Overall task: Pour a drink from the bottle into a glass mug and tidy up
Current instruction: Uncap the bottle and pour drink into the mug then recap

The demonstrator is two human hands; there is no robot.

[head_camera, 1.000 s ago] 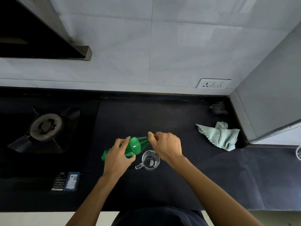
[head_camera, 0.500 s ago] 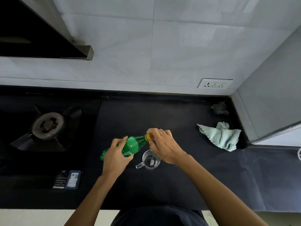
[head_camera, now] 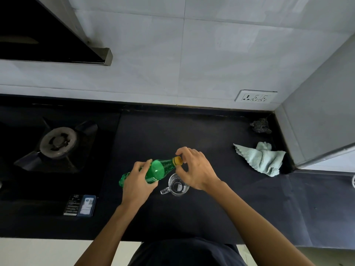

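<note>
Head view, looking down on a black counter (head_camera: 192, 131): the left hand (head_camera: 137, 182) is wrapped around the body of the green bottle (head_camera: 156, 170), which lies tilted, neck pointing up and to the right. The right hand (head_camera: 194, 170) has thumb and fingers pinched on the yellow cap (head_camera: 177, 160). Just below the cap stands the glass mug (head_camera: 177, 185), upright on the counter, handle to the left, partly covered by the right hand's heel. Off to the right, well apart, a crumpled pale green cloth (head_camera: 262, 159), and behind it a dark scrubber (head_camera: 260, 126) tucked in the corner. On the left, a gas burner (head_camera: 57, 142), with a small label card (head_camera: 80, 205) near the front edge. A wall socket (head_camera: 255, 96) sits on the tiles above.
</note>
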